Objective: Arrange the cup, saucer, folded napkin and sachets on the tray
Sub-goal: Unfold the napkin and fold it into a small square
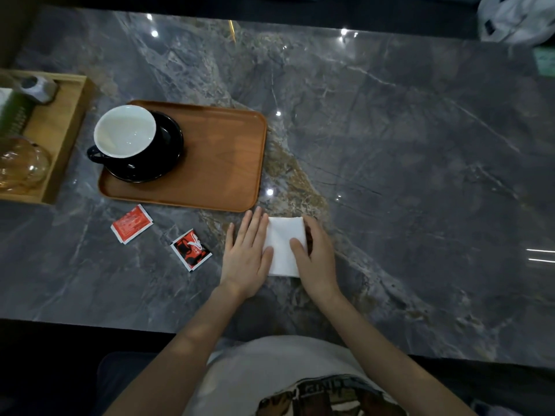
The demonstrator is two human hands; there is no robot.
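A brown wooden tray (222, 163) lies on the grey marble table. At its left end a black cup with a white inside (124, 132) stands on a black saucer (168, 151). A red sachet (131, 224) and a red-and-black sachet (191, 250) lie on the table in front of the tray. To their right is a white folded napkin (282, 244). My left hand (247, 255) lies flat on its left edge, fingers spread. My right hand (315, 256) grips its right edge, thumb on top.
A lighter wooden box tray (60, 139) at the far left holds an amber glass jar (21, 163), a grey holder (40, 88) and a green item. A white bag (516, 16) sits at the back right. The table's near edge runs just below my forearms.
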